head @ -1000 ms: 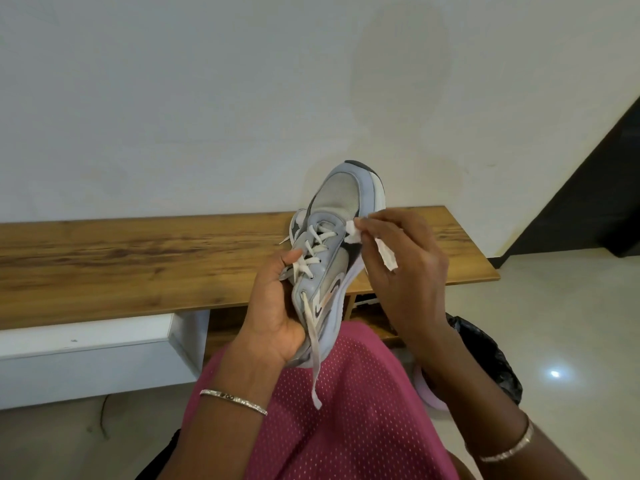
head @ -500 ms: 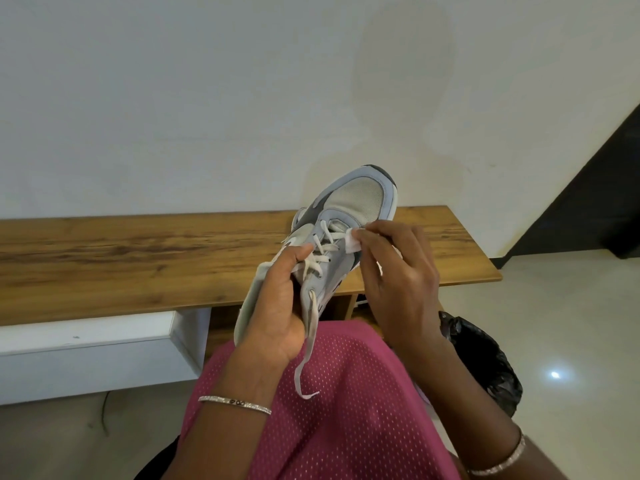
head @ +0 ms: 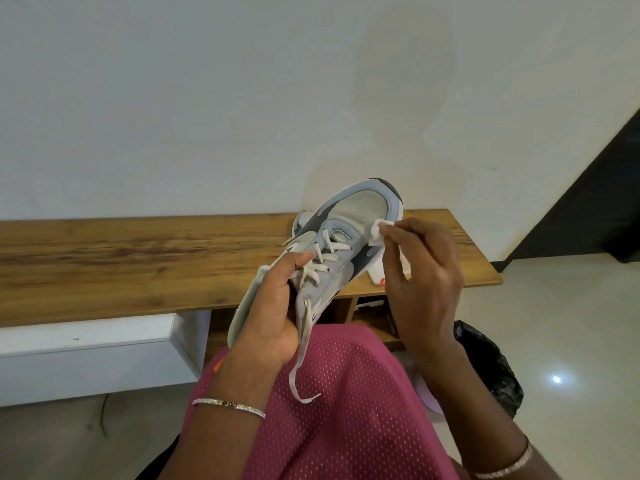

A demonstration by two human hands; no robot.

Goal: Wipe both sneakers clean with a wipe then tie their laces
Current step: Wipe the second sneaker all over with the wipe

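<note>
A grey and pale blue sneaker (head: 360, 209) is held up over my lap, toe pointing away and to the right. My left hand (head: 273, 306) grips it round the heel end, thumb lying on the white laces (head: 323, 256). One loose lace end (head: 301, 368) hangs down over my pink lap. My right hand (head: 422, 271) pinches a small white wipe (head: 379, 232) and presses it against the right side of the toe box. A second sneaker is partly visible behind the first one (head: 303, 220) on the bench.
A long wooden bench (head: 138, 261) runs along the white wall, with open shelves (head: 367, 310) under its right part. A white object with a red spot (head: 377, 277) lies on the bench behind my right hand. A black bag (head: 491, 365) sits on the floor at right.
The sneaker has tilted so its toe swings further right. My right hand with the wipe has slid from the lace area up to the side of the toe.
</note>
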